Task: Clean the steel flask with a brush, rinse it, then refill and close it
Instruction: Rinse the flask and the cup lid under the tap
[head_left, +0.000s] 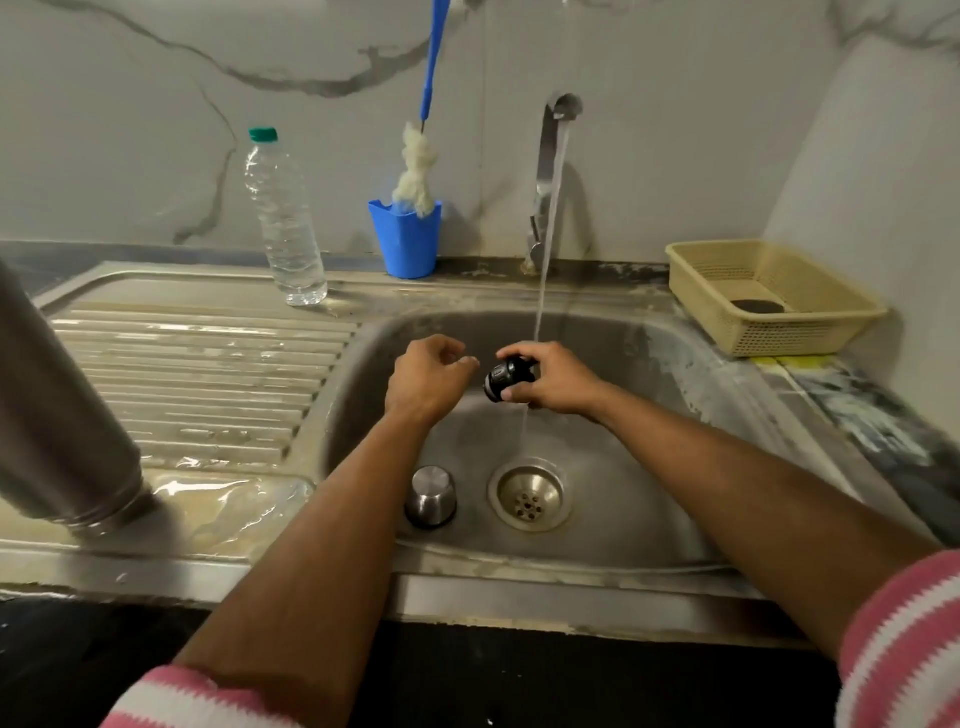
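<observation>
Steel flask (62, 410) stands upturned on the near-left drainboard, draining — while the right hand (553, 379) grips its black stopper (506, 379) under the tap stream (545, 249). Left hand (428, 376) hovers loosely curled, empty. Best to turn the stopper slowly so every groove gets flushed.

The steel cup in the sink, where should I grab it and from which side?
Take the steel cup by its sidewall from above. It stands upside down beside the drain, closed base up, so there is no rim to hook. The left hand is free; the right hand holds the black stopper.
</observation>
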